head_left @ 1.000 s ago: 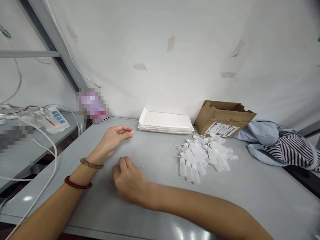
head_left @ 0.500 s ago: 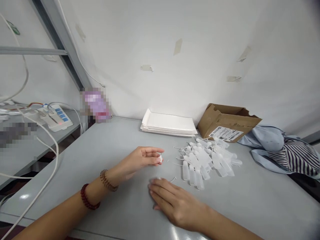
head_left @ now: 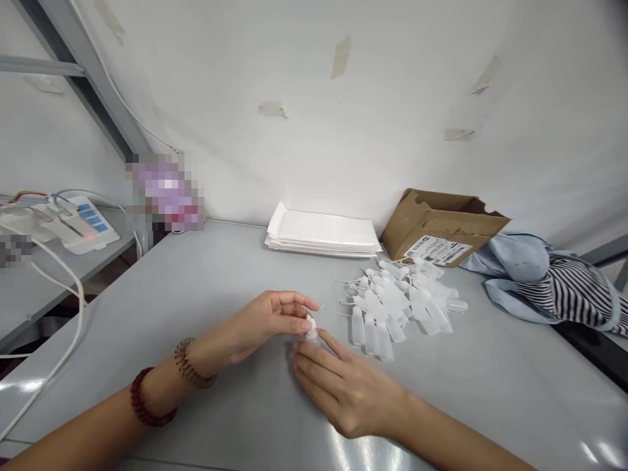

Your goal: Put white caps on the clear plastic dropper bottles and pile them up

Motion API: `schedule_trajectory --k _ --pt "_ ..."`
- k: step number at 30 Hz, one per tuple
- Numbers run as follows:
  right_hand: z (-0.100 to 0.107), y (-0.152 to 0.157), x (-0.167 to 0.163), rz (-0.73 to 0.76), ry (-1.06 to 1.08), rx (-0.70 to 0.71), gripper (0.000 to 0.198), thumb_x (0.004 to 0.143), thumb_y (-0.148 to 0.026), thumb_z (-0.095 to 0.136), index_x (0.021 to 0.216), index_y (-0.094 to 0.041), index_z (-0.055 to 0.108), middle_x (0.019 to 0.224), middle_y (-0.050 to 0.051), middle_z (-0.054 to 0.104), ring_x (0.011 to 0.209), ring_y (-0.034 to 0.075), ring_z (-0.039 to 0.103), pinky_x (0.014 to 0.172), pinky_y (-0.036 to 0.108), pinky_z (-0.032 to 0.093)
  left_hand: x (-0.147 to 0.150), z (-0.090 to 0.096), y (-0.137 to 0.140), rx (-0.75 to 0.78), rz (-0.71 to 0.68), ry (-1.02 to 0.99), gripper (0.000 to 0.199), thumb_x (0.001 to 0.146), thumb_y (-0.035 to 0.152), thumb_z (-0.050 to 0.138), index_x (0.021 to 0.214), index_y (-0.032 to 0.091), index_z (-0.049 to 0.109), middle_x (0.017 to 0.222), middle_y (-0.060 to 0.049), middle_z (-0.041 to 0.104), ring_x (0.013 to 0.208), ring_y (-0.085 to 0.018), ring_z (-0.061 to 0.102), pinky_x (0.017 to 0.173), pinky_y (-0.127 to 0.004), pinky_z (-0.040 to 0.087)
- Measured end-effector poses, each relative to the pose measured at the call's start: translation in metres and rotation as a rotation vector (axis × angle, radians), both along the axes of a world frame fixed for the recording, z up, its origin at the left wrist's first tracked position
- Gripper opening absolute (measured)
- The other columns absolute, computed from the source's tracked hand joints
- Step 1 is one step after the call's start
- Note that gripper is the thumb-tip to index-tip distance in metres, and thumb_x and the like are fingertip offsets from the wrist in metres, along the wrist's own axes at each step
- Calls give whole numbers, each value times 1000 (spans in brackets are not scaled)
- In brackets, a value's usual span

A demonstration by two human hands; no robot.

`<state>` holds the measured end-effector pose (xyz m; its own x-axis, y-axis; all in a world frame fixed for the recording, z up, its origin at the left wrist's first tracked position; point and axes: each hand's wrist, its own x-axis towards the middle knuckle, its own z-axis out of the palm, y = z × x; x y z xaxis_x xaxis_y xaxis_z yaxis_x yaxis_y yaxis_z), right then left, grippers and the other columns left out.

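My left hand (head_left: 279,315) pinches a small white cap (head_left: 311,325) between thumb and fingertips, with the upper fingers held out straight. Directly below, my right hand (head_left: 338,386) is closed around a small translucent dropper bottle (head_left: 313,340). Only the bottle's top shows; the fingers cover its body. The cap sits at the bottle's top, but I cannot tell whether it is seated. To the right of both hands lies a loose pile of translucent white plastic bottles (head_left: 385,304), several with thin stringy ends pointing left.
White padded envelopes (head_left: 324,229) are stacked by the wall, beside a brown cardboard box (head_left: 444,229) with a label. A blue and striped cloth bag (head_left: 564,281) lies at the right. At the left, a power strip (head_left: 81,222) and white cables rest on a lower grey surface.
My right hand has lifted slightly and turned, bringing a bottle top into view. My left hand has brought the white cap down to it. The camera view has shifted a little.
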<state>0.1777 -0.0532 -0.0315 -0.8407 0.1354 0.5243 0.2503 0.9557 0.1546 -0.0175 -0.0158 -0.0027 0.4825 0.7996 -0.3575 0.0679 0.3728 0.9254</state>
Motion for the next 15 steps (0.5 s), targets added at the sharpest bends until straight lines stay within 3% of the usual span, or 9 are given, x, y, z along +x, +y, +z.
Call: schedule_trajectory --k 4,15 --pt "1 -1 -1 6 18 7 25 88 -1 43 86 -3 68 92 13 70 101 26 61 92 43 50 -2 0 1 32 -38 31 15 73 26 72 86 20 69 76 2 64 73 -11 57 72 -23 44" --pt "9 -3 -1 31 7 58 25 89 -4 45 86 -8 69 102 13 70 107 25 59 81 34 54 -10 12 4 67 -143 118 11 73 28 71 78 19 71 68 3 66 66 -12 57 67 -22 46"
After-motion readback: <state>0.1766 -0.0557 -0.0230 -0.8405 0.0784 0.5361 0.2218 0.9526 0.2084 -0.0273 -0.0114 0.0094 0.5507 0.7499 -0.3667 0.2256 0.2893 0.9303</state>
